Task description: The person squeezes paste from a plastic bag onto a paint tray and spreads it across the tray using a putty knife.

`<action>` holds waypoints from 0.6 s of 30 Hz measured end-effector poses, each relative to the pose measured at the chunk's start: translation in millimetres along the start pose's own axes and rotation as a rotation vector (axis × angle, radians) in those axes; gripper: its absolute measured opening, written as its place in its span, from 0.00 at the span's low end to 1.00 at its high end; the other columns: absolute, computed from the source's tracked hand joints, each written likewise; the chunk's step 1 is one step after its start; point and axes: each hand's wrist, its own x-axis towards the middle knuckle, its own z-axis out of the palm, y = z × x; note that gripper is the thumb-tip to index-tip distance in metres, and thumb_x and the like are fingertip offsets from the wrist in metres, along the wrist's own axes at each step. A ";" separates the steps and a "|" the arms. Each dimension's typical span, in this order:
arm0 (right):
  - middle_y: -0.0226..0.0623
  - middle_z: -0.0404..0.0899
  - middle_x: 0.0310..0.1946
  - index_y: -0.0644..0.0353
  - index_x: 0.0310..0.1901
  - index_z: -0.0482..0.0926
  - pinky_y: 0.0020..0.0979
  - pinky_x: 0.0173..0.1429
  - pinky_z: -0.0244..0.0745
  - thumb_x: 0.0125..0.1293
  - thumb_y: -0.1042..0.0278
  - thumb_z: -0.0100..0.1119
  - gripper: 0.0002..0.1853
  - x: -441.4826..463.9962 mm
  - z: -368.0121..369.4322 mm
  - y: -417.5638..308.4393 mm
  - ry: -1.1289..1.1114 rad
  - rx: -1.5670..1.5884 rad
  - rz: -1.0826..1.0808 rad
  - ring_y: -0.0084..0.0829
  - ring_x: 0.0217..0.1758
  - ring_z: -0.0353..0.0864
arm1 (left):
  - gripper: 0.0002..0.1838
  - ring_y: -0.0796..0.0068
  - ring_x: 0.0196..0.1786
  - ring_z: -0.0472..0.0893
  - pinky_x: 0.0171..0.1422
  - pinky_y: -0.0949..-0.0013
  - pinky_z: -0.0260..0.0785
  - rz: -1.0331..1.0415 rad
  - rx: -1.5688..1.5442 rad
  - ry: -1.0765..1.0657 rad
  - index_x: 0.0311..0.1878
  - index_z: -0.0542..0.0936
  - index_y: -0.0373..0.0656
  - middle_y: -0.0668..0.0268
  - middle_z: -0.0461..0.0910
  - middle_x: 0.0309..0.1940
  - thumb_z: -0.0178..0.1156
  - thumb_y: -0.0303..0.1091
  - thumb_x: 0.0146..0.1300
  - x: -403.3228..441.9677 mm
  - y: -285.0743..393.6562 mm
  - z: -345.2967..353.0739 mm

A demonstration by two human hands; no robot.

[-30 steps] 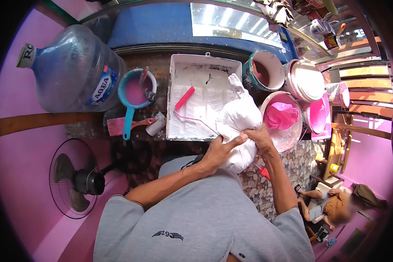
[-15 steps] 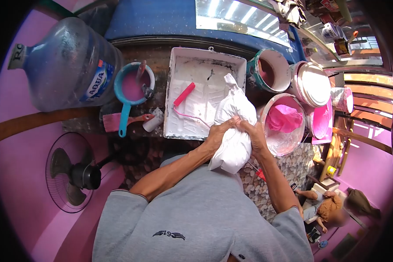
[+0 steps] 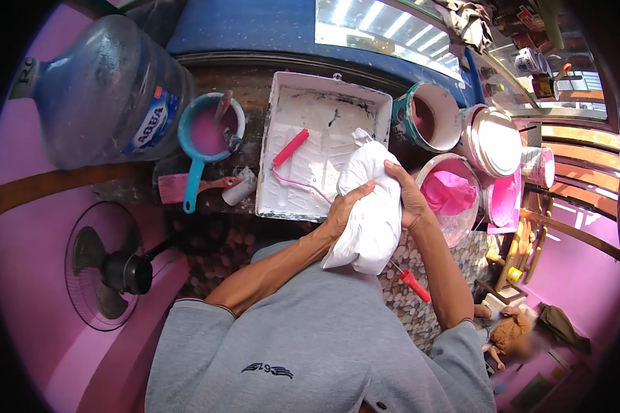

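A full white plastic bag (image 3: 369, 199) with a twisted top is held between my two hands in front of my chest. My left hand (image 3: 348, 208) grips its left side, thumb pointing up. My right hand (image 3: 410, 197) presses on the right side, fingers partly behind the bag. Beyond it lies a white paint tray (image 3: 275, 138) with paint smears. A small pink paint roller (image 3: 291, 149) rests in the tray; its wire runs behind the bag toward a red handle (image 3: 415, 286).
Left of the tray are a blue dipper (image 3: 195, 172) of pink paint, a paintbrush (image 3: 179, 189), a white roller sleeve (image 3: 240, 187) and a large water jug (image 3: 103, 103). Paint buckets (image 3: 439, 117) stand right. A fan (image 3: 107, 268) is lower left; another person (image 3: 510, 334) sits lower right.
My right hand has shifted slightly up and outward on the bag, its thumb now apart from the left hand. The bag's top has dropped a little, and more of the red handle shows.
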 end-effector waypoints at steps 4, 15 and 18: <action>0.41 0.78 0.42 0.63 0.54 0.70 0.40 0.54 0.78 0.58 0.58 0.64 0.26 -0.6 2.1 -6.7 -0.076 0.087 0.081 0.36 0.44 0.81 | 0.17 0.77 0.40 0.82 0.44 0.73 0.76 -0.001 0.011 -0.006 0.52 0.74 0.38 0.64 0.80 0.40 0.52 0.42 0.69 2.6 1.1 -0.5; 0.41 0.79 0.32 0.68 0.41 0.75 0.36 0.42 0.82 0.55 0.74 0.62 0.13 22.8 -26.4 2.0 0.055 -0.063 0.064 0.34 0.31 0.83 | 0.18 0.78 0.41 0.81 0.44 0.74 0.75 0.057 0.120 0.052 0.50 0.75 0.37 0.62 0.80 0.41 0.53 0.42 0.68 14.3 -14.2 -11.2; 0.41 0.80 0.33 0.70 0.42 0.75 0.34 0.42 0.82 0.53 0.76 0.61 0.14 26.1 -30.2 -3.8 0.068 -0.120 0.032 0.33 0.32 0.83 | 0.30 0.73 0.47 0.80 0.52 0.67 0.74 0.014 0.106 0.012 0.59 0.68 0.38 0.60 0.77 0.49 0.51 0.55 0.67 6.6 -3.4 7.3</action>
